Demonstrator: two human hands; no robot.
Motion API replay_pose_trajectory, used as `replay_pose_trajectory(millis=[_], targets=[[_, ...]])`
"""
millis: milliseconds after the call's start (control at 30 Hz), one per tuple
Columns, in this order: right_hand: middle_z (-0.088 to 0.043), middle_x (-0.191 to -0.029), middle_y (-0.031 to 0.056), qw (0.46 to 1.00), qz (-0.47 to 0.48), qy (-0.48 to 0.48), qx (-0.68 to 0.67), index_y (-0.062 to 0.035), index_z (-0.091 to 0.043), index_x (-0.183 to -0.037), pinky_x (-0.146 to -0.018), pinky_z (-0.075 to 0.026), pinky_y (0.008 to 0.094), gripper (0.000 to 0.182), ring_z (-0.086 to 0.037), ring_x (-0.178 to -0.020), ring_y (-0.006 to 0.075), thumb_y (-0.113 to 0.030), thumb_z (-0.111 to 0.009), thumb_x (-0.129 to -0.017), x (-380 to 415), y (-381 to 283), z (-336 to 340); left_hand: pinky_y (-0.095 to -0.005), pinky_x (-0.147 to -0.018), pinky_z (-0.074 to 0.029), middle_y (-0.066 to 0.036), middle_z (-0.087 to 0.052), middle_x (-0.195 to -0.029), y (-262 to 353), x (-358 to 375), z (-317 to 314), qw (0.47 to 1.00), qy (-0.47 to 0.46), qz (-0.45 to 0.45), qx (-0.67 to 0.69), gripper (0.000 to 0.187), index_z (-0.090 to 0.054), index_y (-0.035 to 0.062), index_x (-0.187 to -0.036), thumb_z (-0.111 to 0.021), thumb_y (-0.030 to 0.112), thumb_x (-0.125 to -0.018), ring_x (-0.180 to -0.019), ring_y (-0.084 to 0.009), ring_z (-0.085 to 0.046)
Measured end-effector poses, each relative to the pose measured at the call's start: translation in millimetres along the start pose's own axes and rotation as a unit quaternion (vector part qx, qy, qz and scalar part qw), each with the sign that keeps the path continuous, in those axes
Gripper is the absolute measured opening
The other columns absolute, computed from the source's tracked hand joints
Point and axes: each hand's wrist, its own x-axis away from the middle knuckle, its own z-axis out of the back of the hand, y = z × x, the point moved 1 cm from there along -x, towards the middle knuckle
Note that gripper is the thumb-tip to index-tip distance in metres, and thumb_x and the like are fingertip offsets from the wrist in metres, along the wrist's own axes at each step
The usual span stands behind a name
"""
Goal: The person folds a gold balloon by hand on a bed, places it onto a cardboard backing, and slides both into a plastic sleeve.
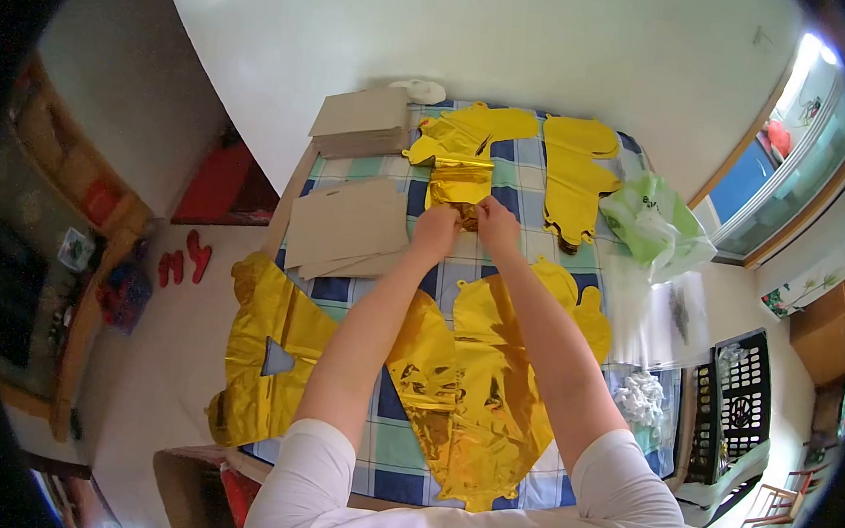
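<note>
Both arms reach forward over a table with a checked cloth (384, 453). My left hand (437, 229) and my right hand (497, 222) pinch the near end of a gold foil piece (460, 178), one at each side. That end looks dark and crumpled between the fingers, while the rest lies away from me, partly folded. Beyond it another gold foil shape (497, 124) is spread flat. To the right lies a further gold foil shape (572, 176). Large gold foil pieces (498, 364) lie under and between my forearms, with one more (279, 352) at the left.
Stacked grey cardboard sheets (358, 117) stand at the back left, with looser sheets (348, 224) nearer. A green-white plastic bag (656, 224), clear plastic sleeves (659, 315) and a white crumpled heap (641, 402) are on the right. A black crate (742, 405) stands beyond the right edge.
</note>
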Motion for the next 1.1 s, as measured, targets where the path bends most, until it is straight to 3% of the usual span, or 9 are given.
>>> replay_pose_trajectory(millis=[200,400,500,633,733,800,867,1033,1100], targets=[[-0.068,-0.084,0.0135,0.999,0.009,-0.016,-0.050,-0.0095,-0.062,-0.095,-0.070,-0.049,0.0433,0.015,-0.064,-0.081,0.0348,-0.019,-0.063,-0.085,6,0,5,-0.0407,-0.074,-0.049,-0.015,-0.065,-0.082,-3,-10,0,0.968,0.010,0.118,0.222,0.010,-0.064,0.0029,-0.082,-0.066,0.012,-0.079,-0.084,-0.0324,-0.062],[-0.067,-0.087,0.0149,0.991,0.113,-0.045,-0.048,-0.0058,-0.063,-0.093,-0.071,-0.049,0.0417,0.012,-0.063,-0.082,0.0348,-0.015,-0.062,-0.084,9,3,3,-0.0394,-0.079,-0.047,-0.014,-0.064,-0.096,10,-2,-7,0.972,0.067,0.096,0.203,0.012,-0.061,0.0035,-0.091,-0.062,0.012,-0.084,-0.093,-0.0298,-0.061],[-0.066,-0.088,0.0165,0.995,0.072,-0.025,-0.059,-0.0043,-0.063,-0.091,-0.072,-0.049,0.0419,0.011,-0.061,-0.084,0.0363,-0.013,-0.060,-0.085,8,9,-2,-0.0440,-0.090,-0.044,-0.012,-0.060,-0.115,25,15,0,0.980,0.076,-0.057,-0.177,0.018,-0.059,0.0044,-0.105,-0.058,0.014,-0.090,-0.109,-0.0266,-0.056],[-0.063,-0.087,0.0174,0.977,0.146,0.149,-0.035,-0.0027,-0.061,-0.096,-0.072,-0.047,0.0418,0.013,-0.059,-0.084,0.0367,-0.011,-0.057,-0.087,-8,11,26,-0.0470,-0.097,-0.037,-0.011,-0.050,-0.130,17,21,-7,0.973,0.026,-0.026,-0.226,0.025,-0.054,0.0072,-0.115,-0.053,0.020,-0.094,-0.124,-0.0278,-0.044],[-0.061,-0.090,0.0153,0.965,0.127,0.207,-0.102,-0.0048,-0.061,-0.103,-0.071,-0.046,0.0402,0.016,-0.059,-0.081,0.0324,-0.011,-0.057,-0.089,-31,-6,73,-0.0481,-0.098,-0.037,-0.012,-0.051,-0.129,9,19,-12,0.984,-0.005,-0.004,-0.179,0.036,-0.049,0.0101,-0.128,-0.050,0.024,-0.094,-0.124,-0.0278,-0.044],[-0.061,-0.087,0.0101,0.927,0.050,0.142,-0.344,-0.0046,-0.061,-0.105,-0.069,-0.045,0.0328,0.017,-0.058,-0.078,0.0193,-0.012,-0.057,-0.091,-35,-36,119,-0.0505,-0.100,-0.034,-0.011,-0.053,-0.127,9,13,-11,0.982,-0.036,0.011,-0.186,0.050,-0.040,0.0138,-0.140,-0.051,0.027,-0.093,-0.125,-0.0278,-0.044],[-0.062,-0.088,0.0048,0.891,0.146,0.236,-0.360,-0.0030,-0.061,-0.107,-0.071,-0.045,0.0263,0.017,-0.055,-0.080,0.0107,-0.010,-0.054,-0.093,-47,-44,159,-0.0533,-0.101,-0.033,-0.011,-0.053,-0.128,19,5,3,0.981,-0.073,0.051,-0.173,0.061,-0.028,0.0157,-0.146,-0.053,0.030,-0.092,-0.125,-0.0281,-0.044],[-0.061,-0.120,0.0144,0.793,0.255,0.337,-0.439,-0.0004,-0.054,-0.112,-0.092,-0.048,0.0331,0.018,-0.057,-0.110,0.0193,-0.010,-0.051,-0.097,8,-113,299,-0.0599,-0.103,-0.032,-0.013,-0.052,-0.132,29,-13,23,0.980,-0.105,0.108,-0.130,0.087,-0.009,0.0169,-0.152,-0.061,0.038,-0.085,-0.122,-0.0320,-0.046],[-0.058,-0.124,0.0195,0.762,0.329,0.349,-0.434,-0.0007,-0.051,-0.114,-0.096,-0.046,0.0355,0.019,-0.058,-0.110,0.0245,-0.009,-0.049,-0.097,35,-117,335,-0.0619,-0.103,-0.031,-0.015,-0.052,-0.132,38,-18,37,0.980,-0.121,0.123,-0.095,0.094,-0.007,0.0165,-0.152,-0.065,0.039,-0.081,-0.122,-0.0340,-0.047]])
